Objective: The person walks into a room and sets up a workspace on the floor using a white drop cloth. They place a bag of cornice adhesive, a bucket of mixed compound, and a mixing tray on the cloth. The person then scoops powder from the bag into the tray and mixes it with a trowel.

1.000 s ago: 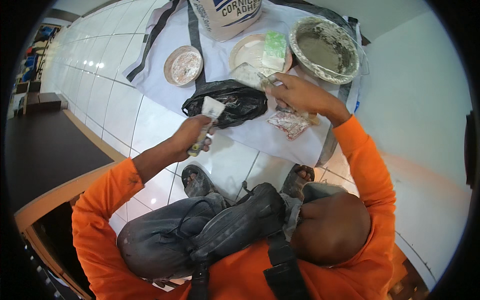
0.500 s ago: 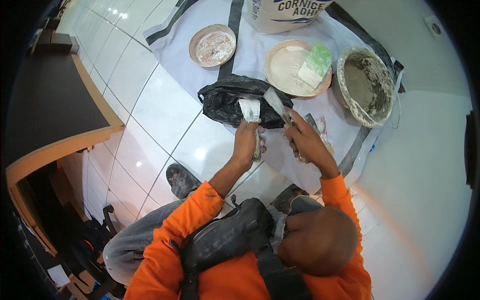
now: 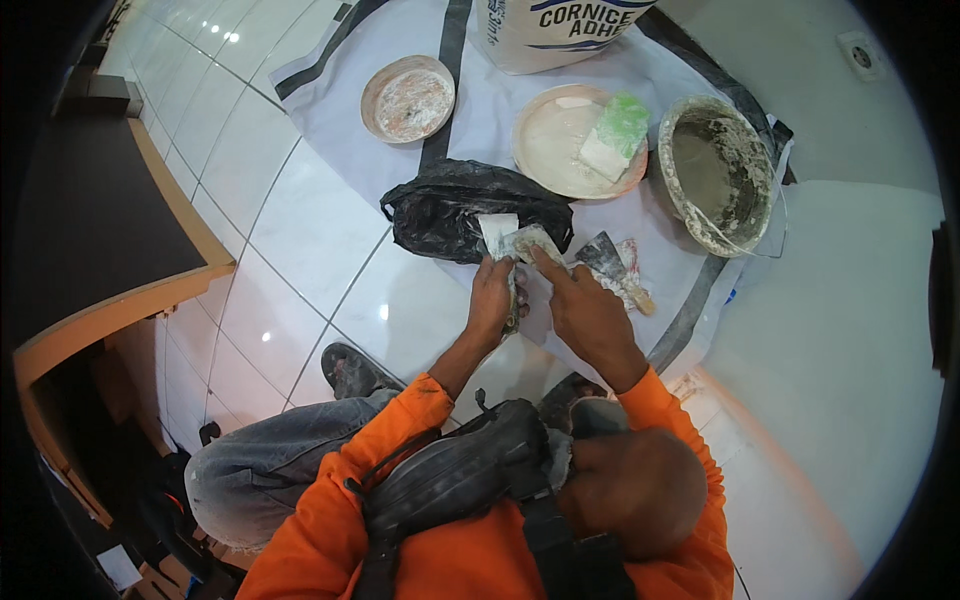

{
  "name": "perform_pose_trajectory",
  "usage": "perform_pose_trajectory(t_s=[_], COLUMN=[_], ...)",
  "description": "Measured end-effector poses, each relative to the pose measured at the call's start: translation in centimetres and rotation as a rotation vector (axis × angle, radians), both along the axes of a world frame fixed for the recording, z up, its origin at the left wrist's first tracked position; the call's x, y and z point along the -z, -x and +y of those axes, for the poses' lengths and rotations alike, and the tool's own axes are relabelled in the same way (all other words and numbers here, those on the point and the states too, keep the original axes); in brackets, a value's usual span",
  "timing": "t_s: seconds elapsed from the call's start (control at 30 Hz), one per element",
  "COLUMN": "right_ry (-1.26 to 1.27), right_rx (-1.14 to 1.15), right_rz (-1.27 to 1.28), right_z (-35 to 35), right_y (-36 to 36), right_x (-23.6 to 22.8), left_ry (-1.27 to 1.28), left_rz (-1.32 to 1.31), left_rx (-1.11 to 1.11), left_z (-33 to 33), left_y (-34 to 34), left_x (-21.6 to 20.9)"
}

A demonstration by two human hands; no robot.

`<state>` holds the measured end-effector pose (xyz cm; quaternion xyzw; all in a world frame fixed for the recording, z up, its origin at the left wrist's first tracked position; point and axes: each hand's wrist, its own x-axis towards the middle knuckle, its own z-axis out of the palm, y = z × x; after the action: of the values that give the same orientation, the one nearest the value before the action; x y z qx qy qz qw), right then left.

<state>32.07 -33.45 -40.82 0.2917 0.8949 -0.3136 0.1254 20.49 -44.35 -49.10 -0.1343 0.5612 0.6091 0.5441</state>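
Note:
My left hand (image 3: 490, 302) is closed round the handle of a putty knife, whose white-smeared blade (image 3: 497, 229) points away from me over a black plastic bag (image 3: 432, 212). In my right hand (image 3: 596, 322) is a second putty knife (image 3: 535, 243). Its coated blade lies across the first one, just ahead of my left fingers, and seems to touch it. The bag sits crumpled with its mouth open, right beyond both hands. Past my right hand, a dark-bladed scraper (image 3: 600, 254) rests on the sheet beside a red-and-white scrap (image 3: 630, 262). My right palm hides its knife's handle.
A white sheet (image 3: 335, 105) with dark stripes covers the tiles. On it stand a powdery bowl (image 3: 408, 98), a bowl of white paste (image 3: 548, 140) holding a green-and-white sponge (image 3: 615, 137), a crusted bucket (image 3: 668, 185) and a sack (image 3: 560, 35). A dark desk (image 3: 110, 220) is at left.
My right hand has come nearer and turned its putty knife, so its blade now crosses the left one. The left hand keeps its grip. The whole view has shifted slightly.

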Motion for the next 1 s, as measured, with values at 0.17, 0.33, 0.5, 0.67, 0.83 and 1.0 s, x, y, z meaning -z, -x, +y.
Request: perform_pose_trajectory(t_s=[0.17,0.33,0.5,0.67,0.83,1.0], right_ry=[0.022,0.078,0.043,0.088,0.054,0.012], right_rx=[-0.018,-0.053,-0.094,-0.194,-0.207,-0.295], right_rz=[-0.119,-0.176,-0.246,-0.315,-0.253,-0.206], right_z=[-0.7,-1.3,-0.5,0.2,0.5,0.6], right_y=[0.3,0.6,1.5,2.5,2.0,0.8], right_x=[1.3,2.3,2.9,2.0,3.5,4.9], left_ry=[0.031,-0.005,0.003,0.031,0.005,0.009], left_rz=[0.083,0.086,0.024,0.174,0.142,0.254], left_rx=[0.039,-0.007,-0.036,-0.055,-0.009,-0.032], left_z=[-0.1,-0.7,-1.0,-1.1,-0.8,-1.2], left_y=[-2.4,-2.9,-3.1,-4.0,-3.6,-5.1], left_x=[2.3,3.2,3.7,5.8,4.9,7.3])
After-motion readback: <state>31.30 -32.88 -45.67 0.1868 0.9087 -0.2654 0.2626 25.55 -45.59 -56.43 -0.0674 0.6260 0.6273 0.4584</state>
